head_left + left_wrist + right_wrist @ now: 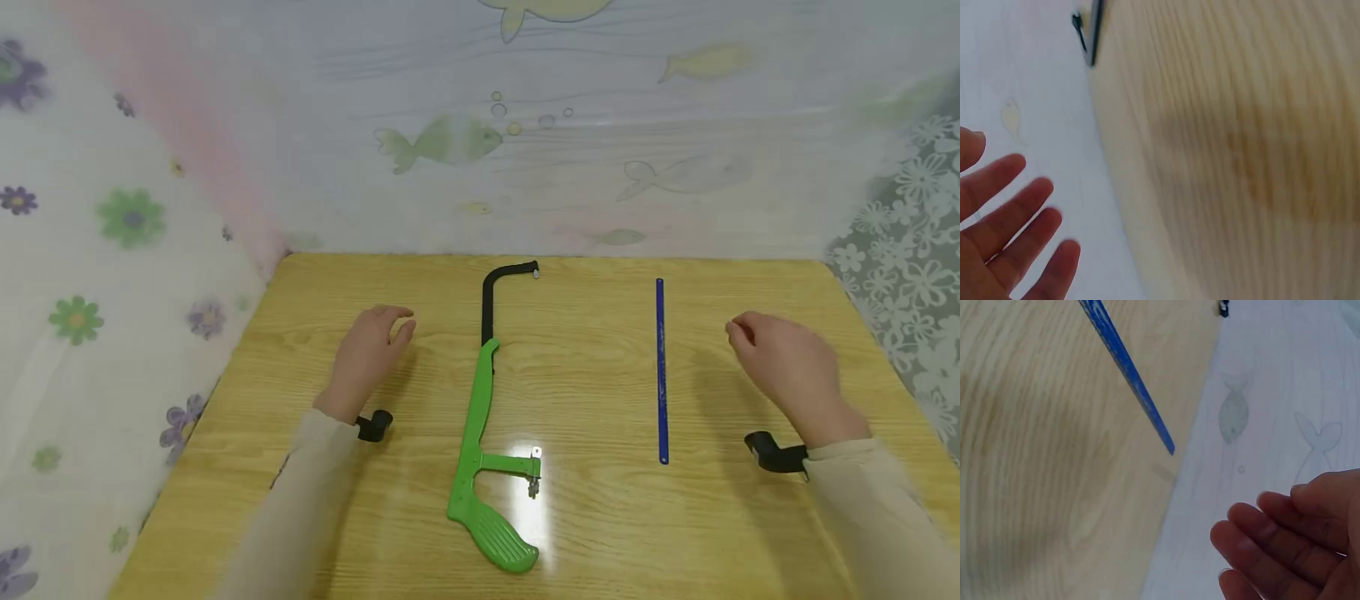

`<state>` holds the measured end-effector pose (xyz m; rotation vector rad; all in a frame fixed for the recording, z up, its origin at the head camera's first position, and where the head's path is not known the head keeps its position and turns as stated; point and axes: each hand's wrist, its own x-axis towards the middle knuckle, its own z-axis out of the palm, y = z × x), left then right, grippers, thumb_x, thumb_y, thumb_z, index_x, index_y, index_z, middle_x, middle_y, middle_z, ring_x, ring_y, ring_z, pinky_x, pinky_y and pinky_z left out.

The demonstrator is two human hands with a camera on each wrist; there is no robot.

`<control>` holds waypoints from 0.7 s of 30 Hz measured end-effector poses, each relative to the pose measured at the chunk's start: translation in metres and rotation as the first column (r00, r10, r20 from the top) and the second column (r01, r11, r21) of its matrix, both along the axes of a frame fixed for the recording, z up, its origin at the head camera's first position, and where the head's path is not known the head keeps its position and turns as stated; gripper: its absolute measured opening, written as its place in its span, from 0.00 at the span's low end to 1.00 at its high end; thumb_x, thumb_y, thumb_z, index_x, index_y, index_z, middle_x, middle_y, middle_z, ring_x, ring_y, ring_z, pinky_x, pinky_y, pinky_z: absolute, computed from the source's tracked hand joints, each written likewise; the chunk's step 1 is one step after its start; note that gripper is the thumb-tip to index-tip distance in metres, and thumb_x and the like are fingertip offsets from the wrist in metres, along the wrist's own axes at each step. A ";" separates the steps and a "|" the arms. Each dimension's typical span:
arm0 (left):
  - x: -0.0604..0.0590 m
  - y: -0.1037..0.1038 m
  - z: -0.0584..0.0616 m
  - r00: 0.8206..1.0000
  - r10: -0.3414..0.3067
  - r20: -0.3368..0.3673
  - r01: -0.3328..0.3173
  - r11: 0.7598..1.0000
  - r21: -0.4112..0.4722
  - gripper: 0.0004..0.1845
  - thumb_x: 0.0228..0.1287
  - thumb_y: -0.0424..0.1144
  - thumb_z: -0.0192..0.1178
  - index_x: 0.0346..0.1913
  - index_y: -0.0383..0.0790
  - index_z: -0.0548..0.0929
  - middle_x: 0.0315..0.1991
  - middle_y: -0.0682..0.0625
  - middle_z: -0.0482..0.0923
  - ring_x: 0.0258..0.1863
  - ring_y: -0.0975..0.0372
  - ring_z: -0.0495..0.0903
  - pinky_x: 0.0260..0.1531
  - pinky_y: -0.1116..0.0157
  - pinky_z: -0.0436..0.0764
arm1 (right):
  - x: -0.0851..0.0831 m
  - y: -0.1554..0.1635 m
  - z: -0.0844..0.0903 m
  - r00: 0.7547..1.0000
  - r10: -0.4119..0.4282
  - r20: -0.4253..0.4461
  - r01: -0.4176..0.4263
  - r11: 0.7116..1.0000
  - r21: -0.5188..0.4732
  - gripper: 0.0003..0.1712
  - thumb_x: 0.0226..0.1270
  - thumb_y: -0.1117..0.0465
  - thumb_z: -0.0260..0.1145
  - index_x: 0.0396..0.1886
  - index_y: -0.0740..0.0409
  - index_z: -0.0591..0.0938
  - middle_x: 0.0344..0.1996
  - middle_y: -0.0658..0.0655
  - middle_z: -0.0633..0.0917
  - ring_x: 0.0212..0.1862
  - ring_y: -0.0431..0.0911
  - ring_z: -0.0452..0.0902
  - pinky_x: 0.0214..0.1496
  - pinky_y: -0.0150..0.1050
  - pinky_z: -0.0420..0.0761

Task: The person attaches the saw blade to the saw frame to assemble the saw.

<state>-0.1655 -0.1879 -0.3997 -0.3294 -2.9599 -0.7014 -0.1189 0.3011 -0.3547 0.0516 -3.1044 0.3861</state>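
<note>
Pale translucent sheeting printed with fish point(442, 140) and flowers walls in a light wooden surface point(585, 375) on three sides. At the centre of that surface lies a hacksaw frame with a green plastic handle and a black metal bow point(483, 417), blade slot empty; its handle points toward six o'clock and its black hooked end toward twelve. At about three o'clock from the frame, well apart from it, a long thin blue saw blade point(661, 371) lies flat, running straight from twelve to six, parallel to the frame.

The person's left hand point(367, 358) hovers at nine o'clock from the frame, near it but not touching, palm down. The left wrist view shows the fingers point(1013, 215) straight and spread, holding nothing, with the black end of the frame point(1088, 37) at the far edge of the wood.

The right hand point(787, 367) hovers at three o'clock from the blue blade, apart from it, fingers loosely bent and relaxed, gripping nothing. In the right wrist view its fingers point(1272, 544) sit low at five o'clock, while the blade point(1125, 372) slants across the wood at eleven o'clock.

Both forearms wear beige sleeves point(300, 500), and a small black camera mount point(776, 454) sits at each wrist.
</note>
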 end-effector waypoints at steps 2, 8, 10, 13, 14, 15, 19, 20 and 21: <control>0.008 0.008 -0.004 0.999 -0.013 0.042 0.010 0.997 0.083 0.22 0.69 0.54 0.45 0.54 0.43 0.77 0.52 0.47 0.75 0.52 0.53 0.73 0.47 0.53 0.73 | 0.002 0.000 -0.008 1.000 -0.018 -0.006 0.018 1.000 -0.024 0.20 0.70 0.52 0.50 0.45 0.65 0.78 0.30 0.62 0.83 0.23 0.49 0.74 0.21 0.43 0.71; 0.027 0.040 -0.016 0.992 -0.075 0.101 0.049 0.969 0.240 0.15 0.69 0.50 0.48 0.47 0.47 0.80 0.43 0.54 0.79 0.42 0.62 0.77 0.41 0.60 0.76 | 0.008 -0.004 -0.036 0.993 -0.064 0.096 0.077 0.987 -0.140 0.26 0.70 0.46 0.48 0.51 0.64 0.76 0.45 0.69 0.80 0.41 0.61 0.76 0.36 0.52 0.72; 0.033 0.051 -0.019 0.987 -0.102 0.121 0.065 0.959 0.277 0.15 0.68 0.51 0.48 0.47 0.49 0.80 0.42 0.57 0.79 0.41 0.65 0.77 0.40 0.62 0.76 | 0.011 -0.007 -0.045 0.988 -0.065 0.138 0.089 0.979 -0.181 0.29 0.71 0.45 0.47 0.55 0.64 0.74 0.48 0.70 0.78 0.45 0.63 0.74 0.40 0.54 0.71; 0.043 0.063 -0.022 0.979 -0.143 0.147 0.089 0.942 0.323 0.14 0.68 0.50 0.49 0.47 0.50 0.80 0.41 0.59 0.78 0.40 0.66 0.76 0.39 0.64 0.75 | 0.015 -0.012 -0.057 0.982 -0.063 0.179 0.105 0.965 -0.239 0.33 0.71 0.42 0.44 0.59 0.66 0.71 0.52 0.70 0.76 0.49 0.65 0.72 0.44 0.57 0.70; 0.046 0.066 -0.023 0.976 -0.158 0.150 0.100 0.936 0.336 0.14 0.68 0.49 0.49 0.47 0.49 0.80 0.41 0.60 0.78 0.39 0.67 0.76 0.38 0.65 0.75 | 0.016 -0.015 -0.060 0.979 -0.063 0.192 0.112 0.960 -0.257 0.35 0.71 0.42 0.43 0.60 0.67 0.70 0.53 0.71 0.75 0.51 0.65 0.70 0.46 0.58 0.69; 0.049 0.069 -0.024 0.973 -0.174 0.151 0.111 0.929 0.352 0.14 0.68 0.49 0.50 0.48 0.49 0.80 0.41 0.60 0.78 0.39 0.67 0.76 0.38 0.65 0.75 | 0.017 -0.017 -0.062 0.977 -0.064 0.205 0.121 0.953 -0.278 0.36 0.71 0.41 0.43 0.61 0.67 0.68 0.54 0.71 0.74 0.53 0.66 0.69 0.49 0.59 0.68; 0.058 0.078 -0.026 0.953 -0.245 0.178 0.160 0.907 0.390 0.16 0.68 0.51 0.49 0.49 0.48 0.80 0.44 0.61 0.78 0.41 0.67 0.76 0.40 0.65 0.75 | 0.018 -0.029 -0.070 0.973 -0.080 0.218 0.151 0.930 -0.335 0.38 0.71 0.42 0.42 0.62 0.71 0.66 0.55 0.73 0.72 0.56 0.67 0.65 0.52 0.60 0.65; 0.060 0.080 -0.026 0.945 -0.266 0.193 0.175 0.904 0.390 0.17 0.68 0.53 0.49 0.49 0.49 0.80 0.45 0.61 0.78 0.41 0.67 0.76 0.41 0.65 0.75 | 0.018 -0.033 -0.071 0.973 -0.080 0.217 0.153 0.927 -0.342 0.37 0.71 0.42 0.43 0.62 0.72 0.66 0.55 0.73 0.72 0.55 0.67 0.65 0.52 0.60 0.65; 0.062 0.081 -0.025 0.933 -0.291 0.213 0.190 0.898 0.396 0.18 0.67 0.54 0.48 0.49 0.49 0.80 0.45 0.61 0.78 0.42 0.67 0.76 0.42 0.64 0.75 | 0.018 -0.036 -0.072 0.975 -0.081 0.207 0.150 0.927 -0.345 0.37 0.71 0.43 0.44 0.61 0.72 0.67 0.54 0.73 0.72 0.55 0.67 0.66 0.51 0.59 0.66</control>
